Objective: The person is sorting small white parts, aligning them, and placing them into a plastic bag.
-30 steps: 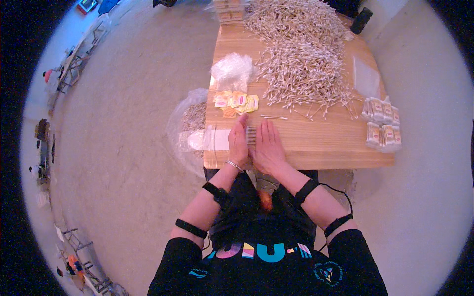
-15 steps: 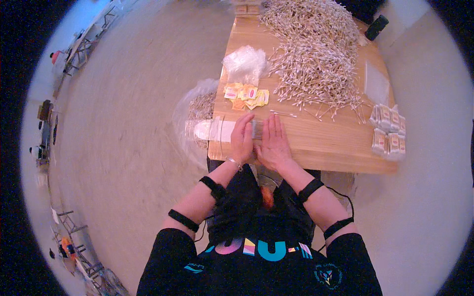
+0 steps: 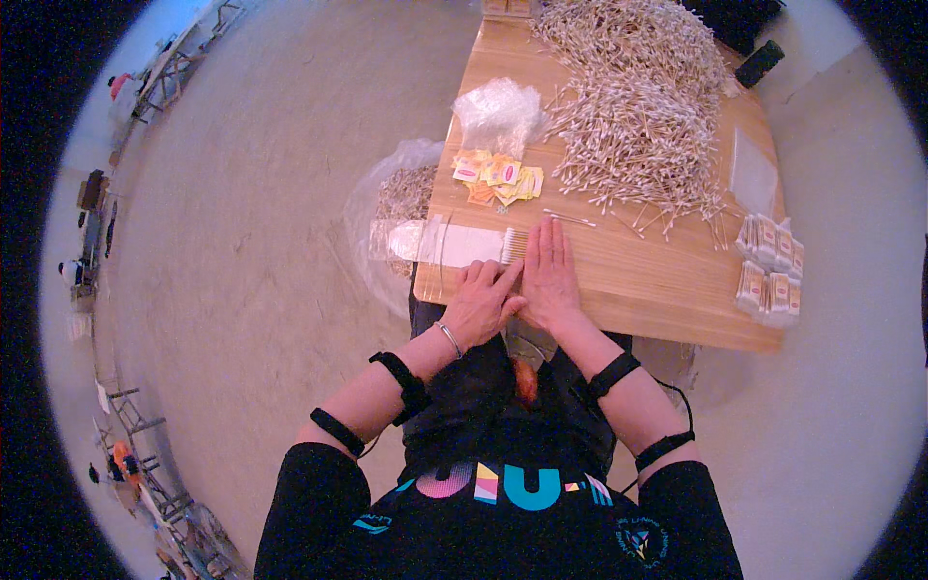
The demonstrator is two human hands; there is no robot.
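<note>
A short row of cotton swabs [image 3: 515, 246] lies side by side at the right end of a flat, whitish strip [image 3: 469, 246]. What the strip is made of I cannot tell. My right hand [image 3: 552, 275] rests on its edge or flat beside the swabs' right ends, its fingers stretched out together. Below the row is my left hand [image 3: 480, 300], fingers extended and forefinger reaching toward the swabs' lower side, its thumb near my right hand. Neither hand grips anything. A loose cotton swab [image 3: 570, 217] lies just beyond my right fingertips.
A big heap of cotton swabs [image 3: 638, 126] covers the table's [image 3: 667, 300] far part. Left of it lie clear plastic bags [image 3: 498, 111] and yellow-and-white cards [image 3: 500, 174]. Packed swab bundles [image 3: 770, 266] sit at the right edge. A plastic sack of swabs [image 3: 401, 193] stands beyond the left edge.
My left hand has moved down from the left side of the swab row, uncovering the strip and swabs. My right hand stays beside the row. The whole view has shifted slightly.
</note>
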